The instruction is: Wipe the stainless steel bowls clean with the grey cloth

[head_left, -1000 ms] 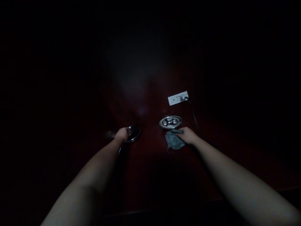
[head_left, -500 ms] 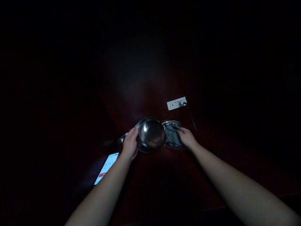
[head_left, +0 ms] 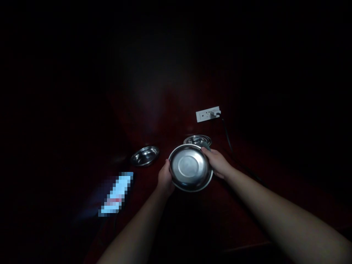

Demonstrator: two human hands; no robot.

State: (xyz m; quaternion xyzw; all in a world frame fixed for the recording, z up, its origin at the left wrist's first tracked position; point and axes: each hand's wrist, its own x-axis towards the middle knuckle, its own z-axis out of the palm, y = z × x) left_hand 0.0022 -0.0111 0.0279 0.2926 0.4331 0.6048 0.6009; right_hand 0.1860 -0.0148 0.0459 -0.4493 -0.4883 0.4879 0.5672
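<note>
A shiny steel bowl (head_left: 189, 167) is held up between both hands, tilted so its round base and outer side face me. My left hand (head_left: 165, 179) grips its left edge, thumb near the rim and the other fingers hidden behind. On the opposite edge my right hand (head_left: 217, 162) is closed, with a dark grey-green cloth (head_left: 206, 146) pinched between it and the rim; most of the cloth is hidden behind the bowl. Just beyond sits a stack of steel bowls (head_left: 196, 139), partly covered. To the left, a separate steel bowl (head_left: 145, 156) stands with its open side up.
A lit phone (head_left: 117, 194), its screen pixelated, lies at the left near my forearm. Behind the stack is a white socket panel (head_left: 205, 114) with a plug in it and a black cable (head_left: 227, 135) running down to the right. The dark red surface fades into darkness.
The held bowl has moved right and slightly towards me, turning its base to my view. My right hand has brought the cloth onto its rim. The left bowl is now uncovered.
</note>
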